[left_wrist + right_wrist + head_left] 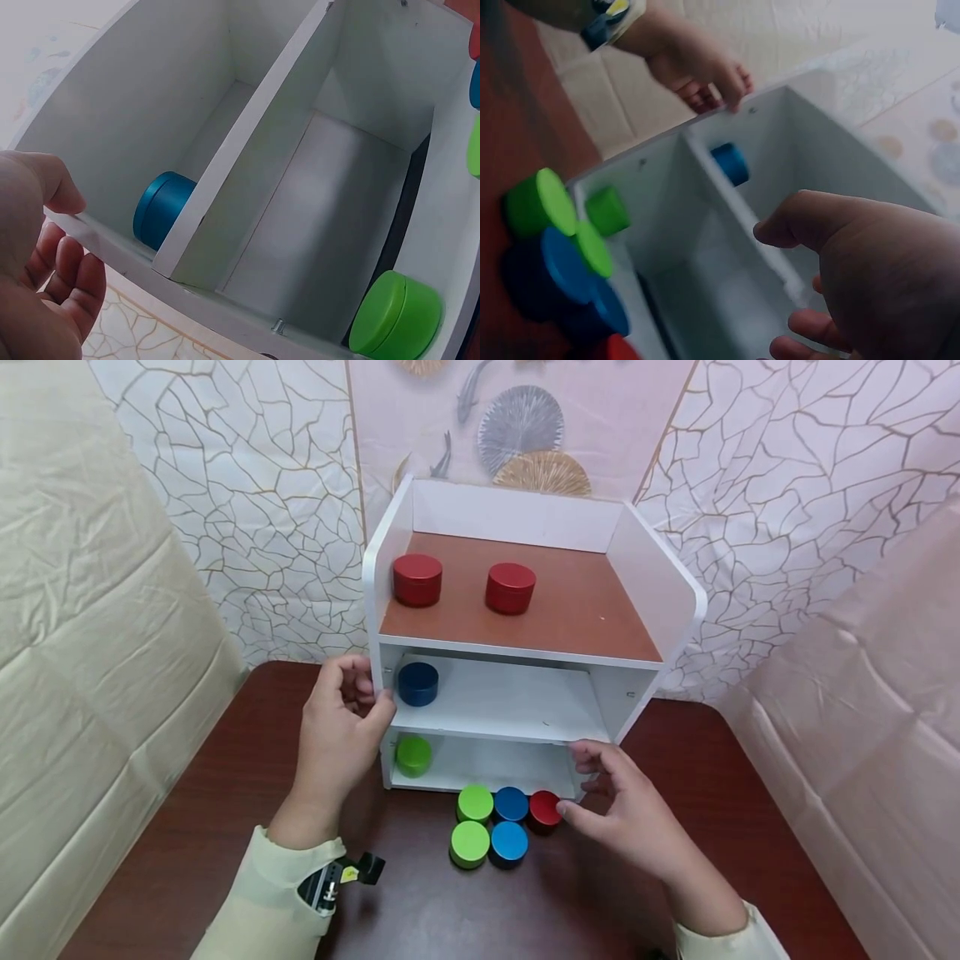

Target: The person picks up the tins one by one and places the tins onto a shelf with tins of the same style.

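Note:
My left hand (337,727) is at the left side panel of a white shelf unit (217,176), its thumb and curled fingers on either side of the panel's edge. My right hand (626,806) hovers by the lower right front of the unit with fingers loosely bent and nothing in them. Its thumb is close to a red round tin (544,811) on the table; contact is unclear. Beside that tin stand two blue tins (509,844) and two green tins (470,844). A blue tin (417,683) sits at the middle shelf's left end, a green tin (396,315) on the bottom shelf's left.
Two red tins (511,587) stand on the unit's brown top board (585,610), one at the left and one nearer the middle. The unit rests on a dark wooden table (405,910). Patterned cloth (262,485) hangs behind, with pale padded cloth (97,652) at the left.

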Motion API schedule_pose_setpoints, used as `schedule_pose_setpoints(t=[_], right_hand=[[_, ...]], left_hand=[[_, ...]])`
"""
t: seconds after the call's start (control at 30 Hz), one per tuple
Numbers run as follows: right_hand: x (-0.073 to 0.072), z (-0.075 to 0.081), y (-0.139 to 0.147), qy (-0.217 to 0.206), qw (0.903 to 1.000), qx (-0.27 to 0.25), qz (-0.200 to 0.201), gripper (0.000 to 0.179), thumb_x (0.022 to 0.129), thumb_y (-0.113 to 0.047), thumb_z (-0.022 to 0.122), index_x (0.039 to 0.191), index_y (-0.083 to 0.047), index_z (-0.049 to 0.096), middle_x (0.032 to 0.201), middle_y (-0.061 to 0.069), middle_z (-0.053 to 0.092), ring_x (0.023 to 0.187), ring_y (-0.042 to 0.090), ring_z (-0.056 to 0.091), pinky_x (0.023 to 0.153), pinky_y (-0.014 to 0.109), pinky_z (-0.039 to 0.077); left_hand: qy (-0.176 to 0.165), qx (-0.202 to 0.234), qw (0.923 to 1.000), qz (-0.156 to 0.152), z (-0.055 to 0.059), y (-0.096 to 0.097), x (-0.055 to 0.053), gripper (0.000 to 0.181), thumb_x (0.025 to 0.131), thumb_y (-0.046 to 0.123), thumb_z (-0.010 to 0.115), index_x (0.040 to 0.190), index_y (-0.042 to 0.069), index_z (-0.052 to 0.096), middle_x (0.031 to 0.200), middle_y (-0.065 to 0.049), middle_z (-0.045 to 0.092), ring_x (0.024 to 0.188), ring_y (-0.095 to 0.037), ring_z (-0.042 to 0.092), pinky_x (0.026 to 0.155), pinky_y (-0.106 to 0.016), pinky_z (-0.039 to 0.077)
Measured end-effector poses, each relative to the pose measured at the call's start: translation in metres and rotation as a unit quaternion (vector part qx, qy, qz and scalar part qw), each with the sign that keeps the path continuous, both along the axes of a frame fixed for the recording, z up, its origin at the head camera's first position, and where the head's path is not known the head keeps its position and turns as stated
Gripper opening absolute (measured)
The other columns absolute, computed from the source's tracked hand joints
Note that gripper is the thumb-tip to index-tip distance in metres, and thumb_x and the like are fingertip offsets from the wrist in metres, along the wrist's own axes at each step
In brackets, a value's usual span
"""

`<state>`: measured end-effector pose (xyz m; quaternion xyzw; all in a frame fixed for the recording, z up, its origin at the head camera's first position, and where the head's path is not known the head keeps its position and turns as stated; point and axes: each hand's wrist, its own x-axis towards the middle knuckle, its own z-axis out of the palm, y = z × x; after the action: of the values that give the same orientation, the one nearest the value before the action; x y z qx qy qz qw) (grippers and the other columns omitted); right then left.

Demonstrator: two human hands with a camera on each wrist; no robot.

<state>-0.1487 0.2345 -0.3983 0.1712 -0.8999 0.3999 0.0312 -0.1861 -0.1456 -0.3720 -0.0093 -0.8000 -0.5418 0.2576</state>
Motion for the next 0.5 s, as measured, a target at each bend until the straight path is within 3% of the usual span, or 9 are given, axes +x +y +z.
schedule_pose_setpoints(t=[0.23,0.5], right_hand=[[-0.003,-0.030,-0.003,-0.004,0.9997,0.022,-0.010,0.078,0.088,-0.021,0.097,0.154,-0.013,0.057,0.140,0.011,0.065,0.129,0.035,0.064,0.102,0.053,0.065],[-0.005,-0.047,-0.002,-0.039,0.9980,0.033,-0.038,0.077,0.089,-0.024,0.096,0.155,-0.010,0.058,0.143,0.012,0.065,0.132,0.032,0.065,0.106,0.050,0.063]], left_hand=[[-0.002,0.000,1.0000,0.001,0.001,-0.001,0.001,0.040,0.103,0.014,0.075,0.138,0.014,0.058,0.112,-0.008,0.060,0.101,-0.019,0.059,0.084,-0.017,0.052],[-0.001,0.001,1.0000,-0.001,0.000,0.000,0.000,0.040,0.103,0.014,0.075,0.138,0.014,0.058,0.111,-0.008,0.060,0.101,-0.018,0.059,0.084,-0.017,0.052]])
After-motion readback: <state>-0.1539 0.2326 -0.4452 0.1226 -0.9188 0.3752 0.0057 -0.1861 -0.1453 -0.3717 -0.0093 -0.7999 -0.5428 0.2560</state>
